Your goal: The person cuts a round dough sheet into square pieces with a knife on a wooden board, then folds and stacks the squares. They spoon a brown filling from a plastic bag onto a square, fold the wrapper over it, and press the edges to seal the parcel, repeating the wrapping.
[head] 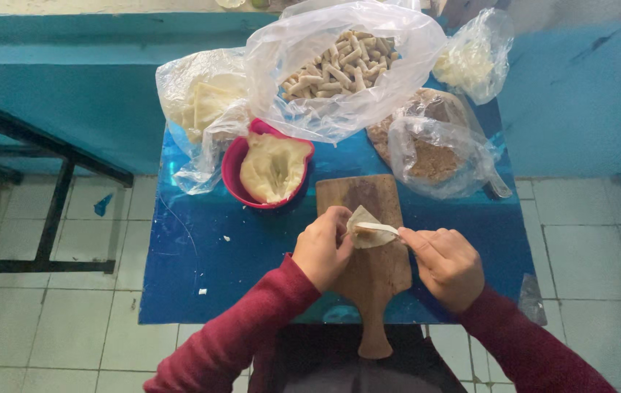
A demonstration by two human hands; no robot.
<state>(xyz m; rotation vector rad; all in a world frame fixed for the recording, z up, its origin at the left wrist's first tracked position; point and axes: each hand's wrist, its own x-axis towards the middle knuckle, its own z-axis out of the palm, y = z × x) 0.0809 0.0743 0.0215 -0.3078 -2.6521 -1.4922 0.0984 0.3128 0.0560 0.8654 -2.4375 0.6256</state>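
Holding a thin wrapper [368, 234] over the wooden board [368, 262], my left hand [323, 247] curls under it while my right hand [447, 263] pinches a pale spreader [379, 228] across it. Beyond the board, a pink bowl [235, 171] holds pale dough [274, 167], and a clear bag [339, 69] holds finished rolls [343, 65].

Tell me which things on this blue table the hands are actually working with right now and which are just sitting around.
In use:
left hand holding a thin dough wrapper
right hand holding a pale spreader against the wrapper
wooden cutting board beneath them

Sitting around:
pink bowl of pale paste
bag of rolled pieces
bag of flat sheets
bag of brown crumbs
small bag at the back
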